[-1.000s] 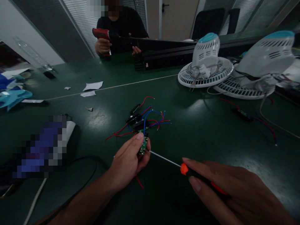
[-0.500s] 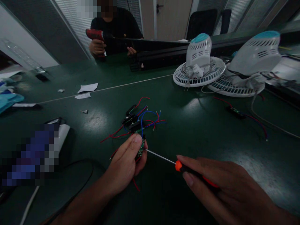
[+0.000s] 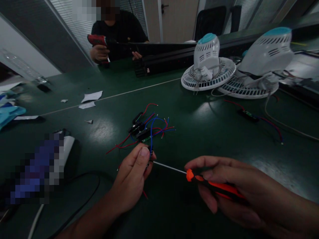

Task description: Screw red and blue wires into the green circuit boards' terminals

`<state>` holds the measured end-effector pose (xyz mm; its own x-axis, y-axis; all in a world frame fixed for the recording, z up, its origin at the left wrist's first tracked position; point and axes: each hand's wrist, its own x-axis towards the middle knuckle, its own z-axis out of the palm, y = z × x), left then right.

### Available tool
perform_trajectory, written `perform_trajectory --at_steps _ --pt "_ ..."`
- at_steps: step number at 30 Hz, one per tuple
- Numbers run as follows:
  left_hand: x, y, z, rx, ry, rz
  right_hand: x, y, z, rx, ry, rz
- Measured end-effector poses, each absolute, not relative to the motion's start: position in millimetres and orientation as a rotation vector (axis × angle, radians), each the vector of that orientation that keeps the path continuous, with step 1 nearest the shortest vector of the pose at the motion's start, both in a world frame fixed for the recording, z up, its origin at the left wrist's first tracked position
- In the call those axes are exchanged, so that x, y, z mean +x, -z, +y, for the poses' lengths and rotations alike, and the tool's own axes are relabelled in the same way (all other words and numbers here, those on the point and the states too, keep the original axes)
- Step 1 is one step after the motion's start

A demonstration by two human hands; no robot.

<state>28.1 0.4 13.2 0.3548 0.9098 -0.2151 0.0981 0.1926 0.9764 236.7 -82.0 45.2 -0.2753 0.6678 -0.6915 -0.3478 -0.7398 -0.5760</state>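
Observation:
My left hand (image 3: pixel 133 179) is closed in a pinch on a small circuit board (image 3: pixel 150 154) with red and blue wires; my thumb and fingers hide most of the board. My right hand (image 3: pixel 239 196) grips an orange-and-black screwdriver (image 3: pixel 199 178), and its thin metal tip touches the board between my left fingers. Just beyond lies a tangle of red and blue wires with small black parts (image 3: pixel 146 127) on the dark green table (image 3: pixel 204 132).
Two white fan heads (image 3: pixel 208 64) (image 3: pixel 261 63) lie face down at the back right. A loose wired board (image 3: pixel 248 115) lies near them. Across the table a person (image 3: pixel 117 31) holds a red power drill (image 3: pixel 98 40). Paper scraps (image 3: pixel 91 98) and a black cable (image 3: pixel 84 199) lie on the left.
My right hand has turned, so the screwdriver's orange handle now shows under my fingers. My left thumb has closed over the board, hiding it. The view has shifted slightly right.

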Motion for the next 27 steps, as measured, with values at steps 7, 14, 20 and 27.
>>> perform_trajectory --at_steps 7,14,20,27 --pt "27.3 -11.4 -3.5 1.321 -0.684 1.094 232.9 -45.8 -91.1 -1.42 -1.793 -0.987" --pt "27.4 -13.2 -5.7 1.32 -0.64 1.082 233.3 -39.2 -87.1 -1.445 -2.023 -0.575" --pt "28.6 -16.7 -6.0 1.333 -0.64 1.043 235.3 -35.5 -85.8 -1.43 -1.968 -0.714" --pt "29.2 -16.4 -7.2 1.376 -0.618 1.085 237.6 -47.8 -82.4 -1.475 -1.749 -1.256"
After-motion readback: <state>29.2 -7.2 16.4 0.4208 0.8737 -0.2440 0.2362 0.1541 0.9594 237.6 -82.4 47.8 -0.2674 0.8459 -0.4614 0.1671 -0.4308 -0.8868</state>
